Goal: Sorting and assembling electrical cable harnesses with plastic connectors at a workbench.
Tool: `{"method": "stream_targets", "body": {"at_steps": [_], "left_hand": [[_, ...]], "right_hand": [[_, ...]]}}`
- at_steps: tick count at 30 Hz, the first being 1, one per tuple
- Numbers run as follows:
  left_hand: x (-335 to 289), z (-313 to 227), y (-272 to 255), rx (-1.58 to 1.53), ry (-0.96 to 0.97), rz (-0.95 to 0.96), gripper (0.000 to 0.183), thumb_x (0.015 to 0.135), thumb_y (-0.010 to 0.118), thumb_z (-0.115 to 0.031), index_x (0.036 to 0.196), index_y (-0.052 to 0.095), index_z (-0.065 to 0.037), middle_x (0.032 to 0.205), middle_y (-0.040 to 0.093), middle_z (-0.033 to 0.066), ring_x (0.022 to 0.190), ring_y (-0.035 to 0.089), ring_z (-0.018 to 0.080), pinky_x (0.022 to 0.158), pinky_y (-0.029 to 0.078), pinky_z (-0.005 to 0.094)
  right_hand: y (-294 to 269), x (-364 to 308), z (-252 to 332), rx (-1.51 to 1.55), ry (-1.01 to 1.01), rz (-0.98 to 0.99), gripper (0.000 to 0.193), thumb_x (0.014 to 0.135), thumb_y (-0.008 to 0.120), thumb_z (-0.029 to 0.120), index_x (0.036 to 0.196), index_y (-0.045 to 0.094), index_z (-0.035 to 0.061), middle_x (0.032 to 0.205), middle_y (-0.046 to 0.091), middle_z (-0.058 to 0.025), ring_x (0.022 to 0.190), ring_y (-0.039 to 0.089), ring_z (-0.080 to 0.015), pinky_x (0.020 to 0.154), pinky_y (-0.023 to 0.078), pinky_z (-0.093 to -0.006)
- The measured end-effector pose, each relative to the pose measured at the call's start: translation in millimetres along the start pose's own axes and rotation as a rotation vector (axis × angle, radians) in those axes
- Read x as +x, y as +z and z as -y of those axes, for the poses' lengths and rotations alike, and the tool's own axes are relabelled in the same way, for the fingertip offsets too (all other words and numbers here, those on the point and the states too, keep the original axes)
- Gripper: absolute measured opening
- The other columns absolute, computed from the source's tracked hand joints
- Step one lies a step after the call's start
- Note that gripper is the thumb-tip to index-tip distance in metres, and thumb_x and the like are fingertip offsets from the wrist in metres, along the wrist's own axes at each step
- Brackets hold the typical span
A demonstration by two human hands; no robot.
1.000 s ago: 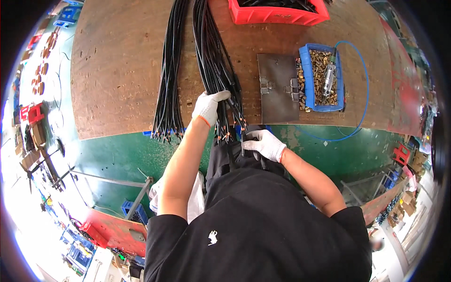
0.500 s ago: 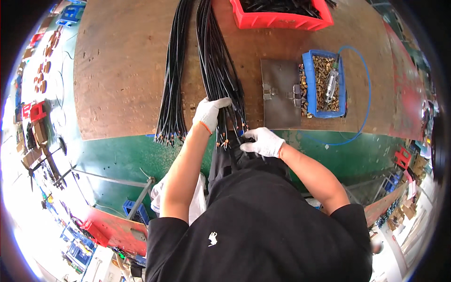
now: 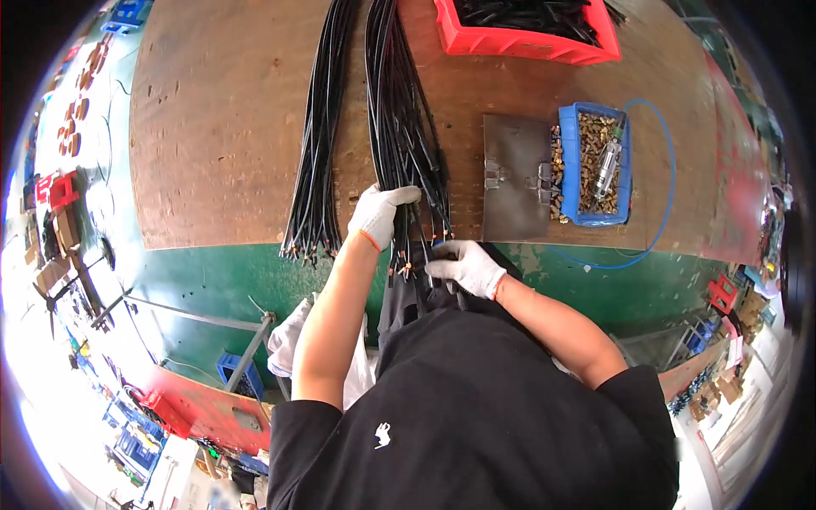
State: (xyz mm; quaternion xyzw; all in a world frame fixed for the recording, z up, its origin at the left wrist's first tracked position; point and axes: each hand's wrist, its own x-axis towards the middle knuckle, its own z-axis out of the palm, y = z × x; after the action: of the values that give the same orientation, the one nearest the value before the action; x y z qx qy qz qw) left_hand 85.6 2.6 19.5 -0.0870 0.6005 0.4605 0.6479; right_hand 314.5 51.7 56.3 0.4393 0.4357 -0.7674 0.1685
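Note:
A thick bundle of black cables [image 3: 399,119] runs down the table and over its near edge, with bare copper ends at the bottom. My left hand [image 3: 376,214], in a white glove, is closed around the left part of this bundle near the edge. Just right of the copper ends, my gloved right hand [image 3: 469,267] has its fingers bent in against the cable ends. What exactly it pinches is too small to make out. A second bundle of black cables [image 3: 321,144] lies to the left, untouched, its copper ends over the edge.
A blue bin [image 3: 571,170] of small brass parts stands right, with a metal hand tool [image 3: 606,170] on top and a blue hose [image 3: 671,161]. Beside it lies a dark metal plate [image 3: 517,170]. At the back is a red bin [image 3: 527,42] of black pieces.
My right hand has shifted slightly left and down along the cable ends. My left hand keeps its hold. The table's contents appear a little lower and farther right.

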Motion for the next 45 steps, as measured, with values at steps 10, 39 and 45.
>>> {"method": "stream_targets", "body": {"at_steps": [10, 39, 45], "left_hand": [[-13.2, -7.1, -11.8, 0.132, 0.093, -0.082, 0.029, 0.093, 0.082, -0.023, 0.109, 0.073, -0.001, 0.089, 0.075, 0.0069, 0.072, 0.07, 0.0158, 0.068, 0.058, 0.0299], [-14.1, -31.8, -40.4, 0.138, 0.014, -0.004, 0.034, 0.094, 0.082, -0.033, 0.109, 0.072, -0.004, 0.087, 0.072, 0.004, 0.071, 0.069, 0.0153, 0.062, 0.056, 0.0317], [-19.3, -23.6, -25.1, -0.07, -0.021, 0.131, 0.028, 0.096, 0.081, -0.029, 0.11, 0.073, -0.006, 0.091, 0.075, 0.0055, 0.073, 0.071, 0.0163, 0.066, 0.061, 0.0332]], "right_hand": [[-7.4, 73.2, 57.8, -0.165, -0.186, -0.124, 0.03, 0.092, 0.076, 0.019, 0.109, 0.078, -0.0056, 0.087, 0.076, -0.0098, 0.068, 0.067, -0.0132, 0.065, 0.053, -0.0306], [-37.5, 150.7, 105.5, -0.187, -0.289, -0.389, 0.039, 0.088, 0.078, 0.028, 0.108, 0.077, -0.0049, 0.091, 0.077, -0.0154, 0.072, 0.072, -0.0207, 0.07, 0.056, -0.0361], [-22.4, 124.4, 117.5, 0.314, -0.322, -0.303, 0.031, 0.089, 0.088, 0.023, 0.109, 0.074, 0.0018, 0.082, 0.072, -0.0026, 0.057, 0.061, -0.0102, 0.053, 0.046, -0.0281]]}}
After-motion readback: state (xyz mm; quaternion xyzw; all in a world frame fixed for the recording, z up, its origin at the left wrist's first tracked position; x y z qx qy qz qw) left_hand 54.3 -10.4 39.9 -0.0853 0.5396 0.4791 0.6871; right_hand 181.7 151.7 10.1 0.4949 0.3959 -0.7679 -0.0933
